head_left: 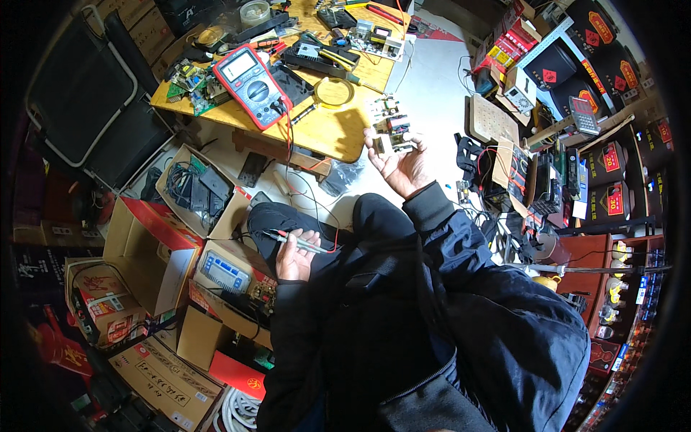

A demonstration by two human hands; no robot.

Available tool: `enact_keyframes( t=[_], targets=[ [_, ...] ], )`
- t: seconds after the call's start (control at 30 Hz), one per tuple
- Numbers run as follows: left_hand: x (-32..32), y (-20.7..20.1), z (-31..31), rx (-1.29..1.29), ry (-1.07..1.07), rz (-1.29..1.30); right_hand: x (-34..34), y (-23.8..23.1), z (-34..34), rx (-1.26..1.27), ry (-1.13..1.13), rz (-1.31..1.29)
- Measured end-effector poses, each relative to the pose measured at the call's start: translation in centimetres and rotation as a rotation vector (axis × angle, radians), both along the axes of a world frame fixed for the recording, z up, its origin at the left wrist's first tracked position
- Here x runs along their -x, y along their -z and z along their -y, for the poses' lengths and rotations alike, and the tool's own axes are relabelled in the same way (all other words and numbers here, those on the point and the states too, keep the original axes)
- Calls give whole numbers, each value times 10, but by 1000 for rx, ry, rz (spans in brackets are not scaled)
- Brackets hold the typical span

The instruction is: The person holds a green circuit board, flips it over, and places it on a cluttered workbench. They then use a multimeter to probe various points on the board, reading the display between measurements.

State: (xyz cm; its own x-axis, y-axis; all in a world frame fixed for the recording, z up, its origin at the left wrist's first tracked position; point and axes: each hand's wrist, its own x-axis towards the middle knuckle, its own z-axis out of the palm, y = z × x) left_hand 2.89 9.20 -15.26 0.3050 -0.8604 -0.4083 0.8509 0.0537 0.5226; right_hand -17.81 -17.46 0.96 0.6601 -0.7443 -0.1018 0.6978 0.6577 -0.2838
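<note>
My left hand (294,263), resting over my lap, is closed around a pair of multimeter probes (308,246), one with a red lead and one with a dark lead. Those leads run up to a red-and-grey digital multimeter (252,85) standing at the near edge of the wooden table. Out to the right, my right hand (404,171) is raised palm up and grips a small circuit board (392,129) with dark and pale components between thumb and fingers. The probes and the board are well apart.
Circuit boards, tools and a yellow tape roll (334,92) crowd the wooden table (335,133). To my left stand open cardboard boxes (147,248), one with cables (198,183), and a folding chair (86,93). Electronics and a calculator (584,115) stand at the right.
</note>
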Motion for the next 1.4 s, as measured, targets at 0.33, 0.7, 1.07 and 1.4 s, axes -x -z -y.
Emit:
enact_keyframes(
  t=[0.33, 0.7, 1.07, 1.4],
  targets=[
    [0, -2, 1, -47, -3, 19, 0, -5, -1, 37, -13, 12],
    [2, -4, 1, -35, -25, -5, -2, -7, -1, 19, 30, -10],
    [0, -1, 0, -30, -12, 11, 2, -4, -1, 55, -48, 76],
    [0, -2, 0, -33, -2, 26, 1, -5, 0, 49, -18, 42]
  ],
)
